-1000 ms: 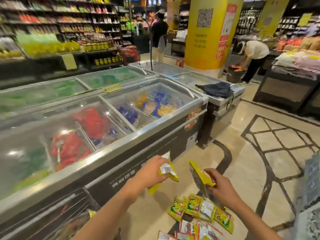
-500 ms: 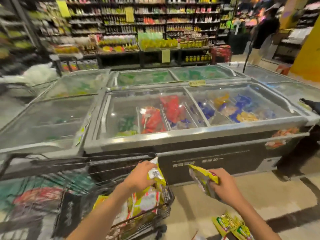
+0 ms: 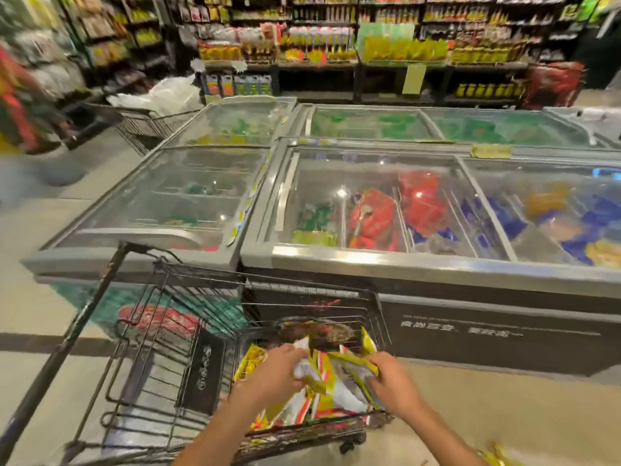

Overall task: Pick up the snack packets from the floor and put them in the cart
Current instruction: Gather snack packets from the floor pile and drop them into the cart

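Right now the long grey glass-lidded chest freezers [image 3: 336, 260] are filling the view w/ the black wire shopping cart [image 3: 215, 314] parked touching, or just beside, their front wall. Both hands are reaching over the cart's near rim into the basket end, where a heap of yellow, white and red foil snack packets [image 3: 322, 401] is lying. The left hand [image 3: 280, 371] is curling its fingers round a yellow-and-white packet [image 3: 309, 369], thumb side hidden, so can't tell how firm the pinch is; the right hand [image 3: 391, 381] is pressing its fingers together on another yellow foil packet [image 3: 353, 363] just above the heap. Risks, as I judge them: the right-hand packet is hanging close to the cart's right wall, so letting go too early could be sending it over the rim & back to the floor; slick foil sliding on slick foil could be tipping the heap towards the low near edge; thin packets could be slipping thru the wire gaps. A few more yellow packets [image 3: 497, 457] are sitting on the tan floor at bottom right, near the right forearm, so the job isn't finished.
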Motion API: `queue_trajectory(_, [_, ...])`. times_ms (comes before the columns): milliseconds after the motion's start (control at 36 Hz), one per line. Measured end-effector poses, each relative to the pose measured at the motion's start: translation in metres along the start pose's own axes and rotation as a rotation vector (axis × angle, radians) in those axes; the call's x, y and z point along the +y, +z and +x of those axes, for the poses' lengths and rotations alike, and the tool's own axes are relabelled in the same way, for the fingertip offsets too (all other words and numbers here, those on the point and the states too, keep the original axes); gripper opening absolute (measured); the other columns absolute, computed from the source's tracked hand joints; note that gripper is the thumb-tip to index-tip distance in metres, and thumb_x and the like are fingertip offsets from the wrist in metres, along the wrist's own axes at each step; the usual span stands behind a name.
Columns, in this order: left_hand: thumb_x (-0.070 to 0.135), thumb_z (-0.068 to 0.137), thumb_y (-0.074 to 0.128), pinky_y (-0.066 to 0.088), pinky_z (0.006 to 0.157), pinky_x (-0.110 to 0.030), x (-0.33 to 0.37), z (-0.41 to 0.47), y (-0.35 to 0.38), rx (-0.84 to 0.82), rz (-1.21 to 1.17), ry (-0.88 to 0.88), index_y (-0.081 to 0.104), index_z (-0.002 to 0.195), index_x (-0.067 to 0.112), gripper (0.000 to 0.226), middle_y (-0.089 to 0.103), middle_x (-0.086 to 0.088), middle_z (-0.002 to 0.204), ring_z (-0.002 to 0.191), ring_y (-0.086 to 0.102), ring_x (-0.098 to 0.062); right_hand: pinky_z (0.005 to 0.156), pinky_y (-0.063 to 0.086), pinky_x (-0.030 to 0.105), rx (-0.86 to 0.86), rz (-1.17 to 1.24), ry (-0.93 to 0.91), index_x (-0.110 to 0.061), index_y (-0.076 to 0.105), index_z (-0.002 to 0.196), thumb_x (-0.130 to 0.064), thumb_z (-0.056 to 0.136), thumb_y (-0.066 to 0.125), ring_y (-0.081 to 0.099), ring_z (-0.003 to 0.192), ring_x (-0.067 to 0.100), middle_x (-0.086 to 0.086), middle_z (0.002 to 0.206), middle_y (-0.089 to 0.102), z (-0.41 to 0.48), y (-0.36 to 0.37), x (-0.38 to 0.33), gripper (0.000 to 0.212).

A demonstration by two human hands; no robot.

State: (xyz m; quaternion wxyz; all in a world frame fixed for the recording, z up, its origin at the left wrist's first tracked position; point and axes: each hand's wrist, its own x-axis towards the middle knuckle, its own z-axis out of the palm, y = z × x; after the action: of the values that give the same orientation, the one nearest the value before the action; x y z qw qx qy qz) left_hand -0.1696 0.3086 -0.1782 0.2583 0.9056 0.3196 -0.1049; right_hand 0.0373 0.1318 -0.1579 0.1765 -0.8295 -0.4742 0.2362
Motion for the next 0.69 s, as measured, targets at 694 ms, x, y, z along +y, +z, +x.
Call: queue_trajectory(694, [0.036,0.085,0.064,0.031,0.113,-0.036,-0.053,0.072,0.069,-0.221,-0.301,-0.085,0.042,0.142,0.031,0.062,0.039,0.000,0.148,0.139,0.034,-0.023,0.099,0.040,0.039,-0.397,-0.355,0.086,-0.025,0.053,0.122,-0.024,0.077,0.045,0.047,0.122,0.028,0.003,0.127,0.052,0.051,0.079,0.000,0.046])
